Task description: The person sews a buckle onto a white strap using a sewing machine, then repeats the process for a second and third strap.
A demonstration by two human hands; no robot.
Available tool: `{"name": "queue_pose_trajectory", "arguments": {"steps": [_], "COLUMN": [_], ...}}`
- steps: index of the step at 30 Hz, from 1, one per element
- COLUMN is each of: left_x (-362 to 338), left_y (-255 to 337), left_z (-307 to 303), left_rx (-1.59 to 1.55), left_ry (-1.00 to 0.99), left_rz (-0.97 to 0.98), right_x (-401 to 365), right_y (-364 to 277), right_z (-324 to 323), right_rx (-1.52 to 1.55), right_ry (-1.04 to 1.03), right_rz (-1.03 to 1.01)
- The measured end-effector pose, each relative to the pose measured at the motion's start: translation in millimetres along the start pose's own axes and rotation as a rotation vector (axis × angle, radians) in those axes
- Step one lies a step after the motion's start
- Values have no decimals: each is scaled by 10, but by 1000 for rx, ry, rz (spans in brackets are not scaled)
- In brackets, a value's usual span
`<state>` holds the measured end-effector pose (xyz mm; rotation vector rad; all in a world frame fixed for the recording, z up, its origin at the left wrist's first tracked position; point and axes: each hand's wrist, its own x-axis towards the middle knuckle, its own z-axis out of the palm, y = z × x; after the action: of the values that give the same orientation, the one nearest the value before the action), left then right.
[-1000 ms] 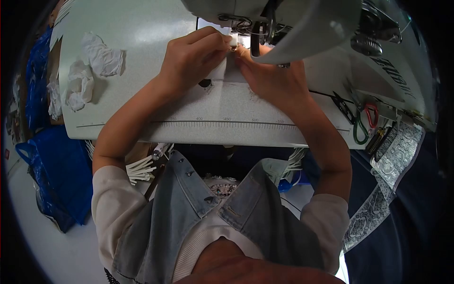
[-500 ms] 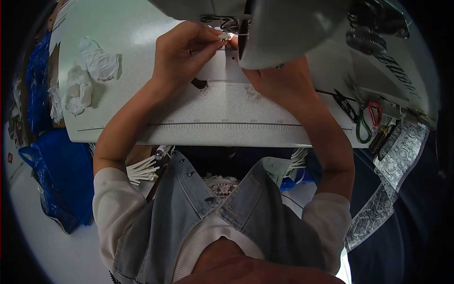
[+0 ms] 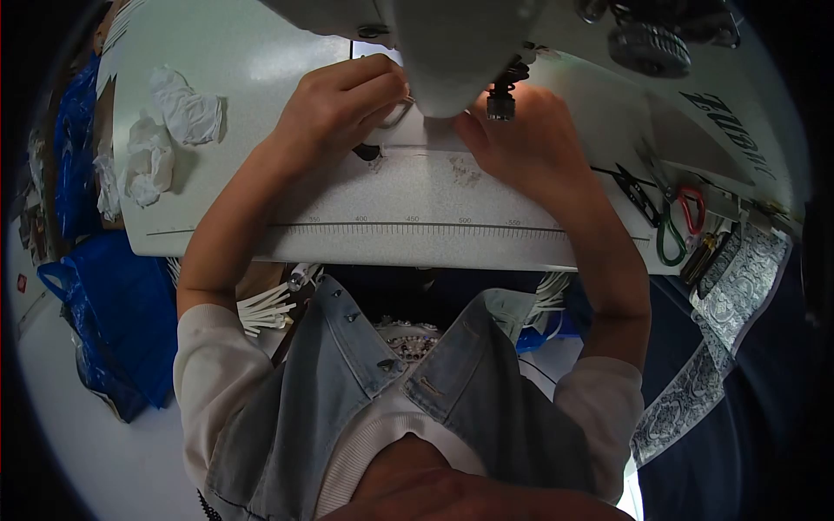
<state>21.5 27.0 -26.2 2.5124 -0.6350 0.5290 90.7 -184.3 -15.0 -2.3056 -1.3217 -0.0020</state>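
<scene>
- Small pale piece [image 3: 400, 113] is sitting at the fingertips of the left hand, over the bench [image 3: 243, 61] and just left of the lower end of the sewing machine [image 3: 443, 52], with only a curved edge showing below the fingers
- Left hand [image 3: 347, 104] is gripping that piece narrowly, its fingers curling inward, though the machine is hiding part of the grip
- Right hand [image 3: 530, 139] is reaching in on the other side of the machine's lower end, its thumb bending toward the middle; its fingertips are disappearing from view, so I cannot tell whether it is holding anything
- Two crumpled white cloths [image 3: 187, 108] are lying on the bench, well to the left of the hands
- Printed ruler scale [image 3: 413, 230] is running along the near edge of the bench, below both hands and between the forearms
- Black snips [image 3: 637, 195] are lying to the right of the right forearm, just beside red and green handles [image 3: 691, 213]
- Patterned lace band [image 3: 738, 278] is hanging down past the bench's right end
- Blue bag [image 3: 117, 313] is standing low on the left, and pale strips [image 3: 265, 308] are poking out below the bench
</scene>
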Motion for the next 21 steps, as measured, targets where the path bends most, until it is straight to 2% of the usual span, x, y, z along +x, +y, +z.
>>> {"name": "queue_pose_trajectory", "arguments": {"steps": [3, 14, 17, 21], "left_x": [-7, -2, -15, -15], "left_y": [-19, 55, 39, 82], "left_z": [28, 33, 45, 55], "left_rx": [20, -41, -60, -62], "left_ry": [6, 17, 19, 28], "left_rz": [32, -76, -71, -108], "right_x": [-2, -42, -64, -53], "right_y": [-13, -69, -50, -90], "right_z": [11, 55, 80, 50], "right_rx": [-11, -120, -155, -126], "right_ry": [-6, 37, 15, 49], "right_rz": [8, -19, -116, -64]}}
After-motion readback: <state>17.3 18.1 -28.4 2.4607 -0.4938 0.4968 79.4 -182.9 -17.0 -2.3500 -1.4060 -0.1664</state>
